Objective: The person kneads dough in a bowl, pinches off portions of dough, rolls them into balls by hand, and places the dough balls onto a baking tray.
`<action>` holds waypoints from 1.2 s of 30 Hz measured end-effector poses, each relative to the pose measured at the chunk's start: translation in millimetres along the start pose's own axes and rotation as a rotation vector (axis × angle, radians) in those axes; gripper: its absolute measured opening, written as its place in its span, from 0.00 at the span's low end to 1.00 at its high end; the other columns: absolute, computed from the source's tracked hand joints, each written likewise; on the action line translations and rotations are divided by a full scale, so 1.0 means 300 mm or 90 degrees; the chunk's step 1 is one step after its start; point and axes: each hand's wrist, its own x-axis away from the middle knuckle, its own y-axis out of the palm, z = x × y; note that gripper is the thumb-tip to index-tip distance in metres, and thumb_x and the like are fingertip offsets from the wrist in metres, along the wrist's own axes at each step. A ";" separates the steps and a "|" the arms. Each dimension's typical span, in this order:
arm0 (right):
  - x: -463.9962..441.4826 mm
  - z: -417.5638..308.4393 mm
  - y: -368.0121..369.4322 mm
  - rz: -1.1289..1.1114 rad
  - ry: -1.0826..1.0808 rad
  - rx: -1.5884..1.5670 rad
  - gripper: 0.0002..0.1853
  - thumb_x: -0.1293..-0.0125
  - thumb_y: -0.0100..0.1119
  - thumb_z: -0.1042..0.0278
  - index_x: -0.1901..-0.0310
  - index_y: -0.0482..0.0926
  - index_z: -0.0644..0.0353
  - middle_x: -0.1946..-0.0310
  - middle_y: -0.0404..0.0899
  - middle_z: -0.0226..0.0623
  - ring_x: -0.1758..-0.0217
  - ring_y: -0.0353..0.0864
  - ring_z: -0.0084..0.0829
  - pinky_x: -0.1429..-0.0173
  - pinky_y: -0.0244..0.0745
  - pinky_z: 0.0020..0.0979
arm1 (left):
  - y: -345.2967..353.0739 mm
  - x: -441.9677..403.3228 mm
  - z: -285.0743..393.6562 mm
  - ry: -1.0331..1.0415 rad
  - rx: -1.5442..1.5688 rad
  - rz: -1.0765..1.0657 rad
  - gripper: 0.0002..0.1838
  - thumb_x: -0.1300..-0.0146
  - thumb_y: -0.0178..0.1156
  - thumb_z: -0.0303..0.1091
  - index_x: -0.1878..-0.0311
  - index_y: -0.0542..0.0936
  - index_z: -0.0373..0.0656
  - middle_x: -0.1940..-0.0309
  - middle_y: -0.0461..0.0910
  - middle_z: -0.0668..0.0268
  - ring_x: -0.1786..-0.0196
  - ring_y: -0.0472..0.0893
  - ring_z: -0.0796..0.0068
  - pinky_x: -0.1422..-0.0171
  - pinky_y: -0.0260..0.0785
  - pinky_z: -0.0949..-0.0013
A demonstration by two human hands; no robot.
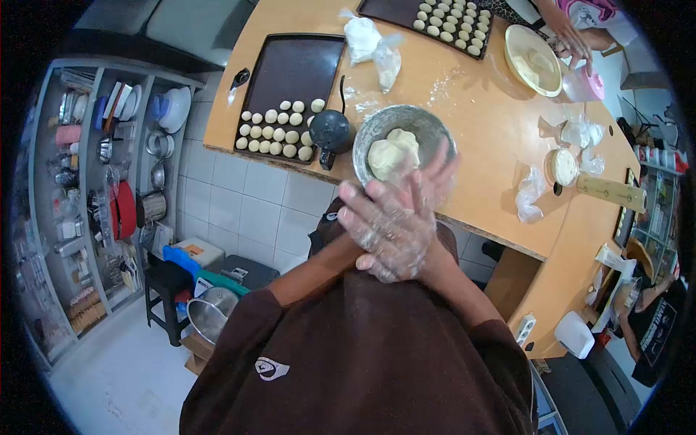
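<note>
My right hand (388,228), its back coated with flour or dough, lies across my left hand (436,174). The two touch, palm towards palm, with fingers stretched out. Motion smears the left fingers, and the right hand covers much of the left. Just beyond them is a grey metal bowl (362,138), floury inside, holding a lump of pale dough (394,152). Neither hand appears to hold anything. Left of the bowl stands a dark round object with a handle (331,133), beside a dark tray (301,61) with rows of small dough balls (272,133).
Bags of white powder (362,40) and a second tray of dough balls (453,25) lie farther back on the wooden table (478,174). At right, another person's hand (573,45) is near a cream bowl (557,80). A rolling pin (612,193) lies at the right.
</note>
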 end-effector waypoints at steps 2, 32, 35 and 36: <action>-0.041 0.053 -0.021 0.020 0.059 0.023 0.35 0.27 0.33 0.46 0.26 0.52 0.60 0.23 0.45 0.45 0.20 0.39 0.45 0.23 0.24 0.60 | 0.037 0.063 -0.020 0.054 -0.370 0.018 0.44 0.32 0.39 0.67 0.23 0.47 0.48 0.25 0.55 0.57 0.28 0.62 0.60 0.24 0.52 0.60; -0.209 -0.080 0.013 -0.070 0.076 0.130 0.40 0.33 0.39 0.45 0.28 0.52 0.67 0.24 0.46 0.50 0.21 0.39 0.55 0.22 0.29 0.58 | 0.181 0.166 0.148 -0.023 -0.505 0.009 0.37 0.26 0.38 0.53 0.24 0.46 0.38 0.25 0.51 0.56 0.24 0.55 0.65 0.21 0.44 0.63; -0.239 -0.025 -0.025 -0.032 0.178 0.177 0.40 0.32 0.39 0.45 0.28 0.52 0.69 0.24 0.47 0.49 0.21 0.40 0.55 0.23 0.29 0.58 | 0.352 0.150 0.192 -0.094 -0.265 0.134 0.28 0.24 0.38 0.45 0.30 0.60 0.37 0.35 0.68 0.61 0.35 0.70 0.74 0.30 0.63 0.66; -0.224 -0.071 -0.005 -0.142 0.184 0.171 0.39 0.31 0.35 0.44 0.27 0.52 0.67 0.24 0.47 0.50 0.21 0.40 0.54 0.23 0.29 0.59 | 0.387 0.136 0.257 -0.124 -0.119 0.116 0.28 0.24 0.38 0.44 0.29 0.59 0.37 0.35 0.68 0.61 0.35 0.70 0.74 0.29 0.62 0.67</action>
